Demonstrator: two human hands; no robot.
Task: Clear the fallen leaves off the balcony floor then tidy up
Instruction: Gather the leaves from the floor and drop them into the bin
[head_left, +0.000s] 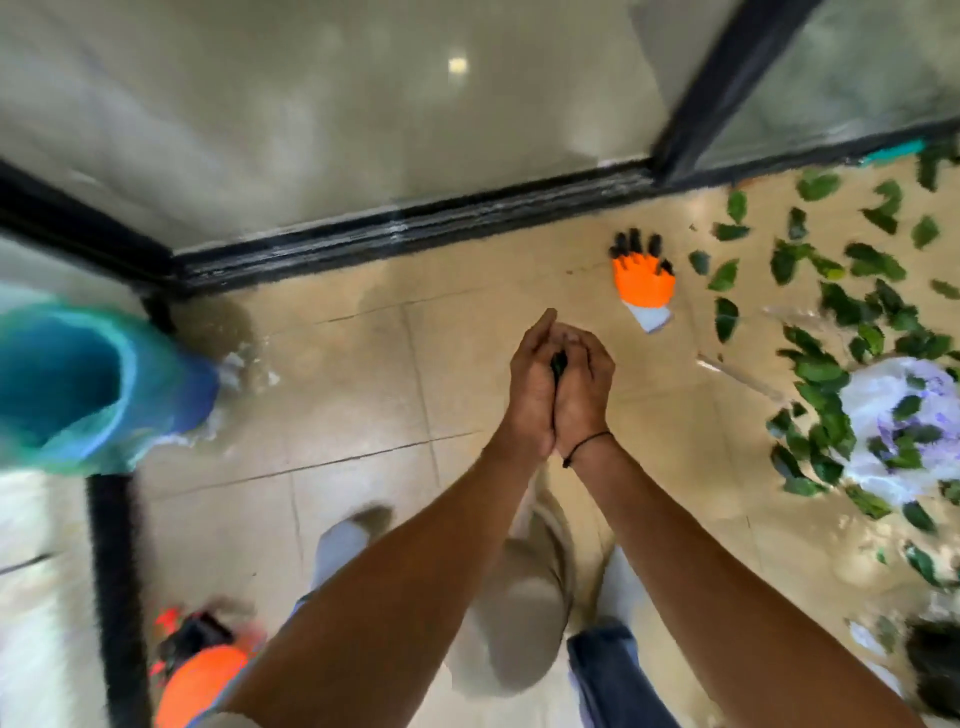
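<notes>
Tiled floor (363, 395): two hands (558, 384) pressed together, two gloves (643, 280).

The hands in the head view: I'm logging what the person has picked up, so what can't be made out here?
- What the left hand and right hand clasp: only a dark sliver shows between the palms.
- The blue bin: blurred, cut by the left edge; contents unseen.
- The second orange glove: blurred, partly behind the left forearm.
- The leaves near the white bag: run off the right edge, so their full spread is unknown.
</notes>
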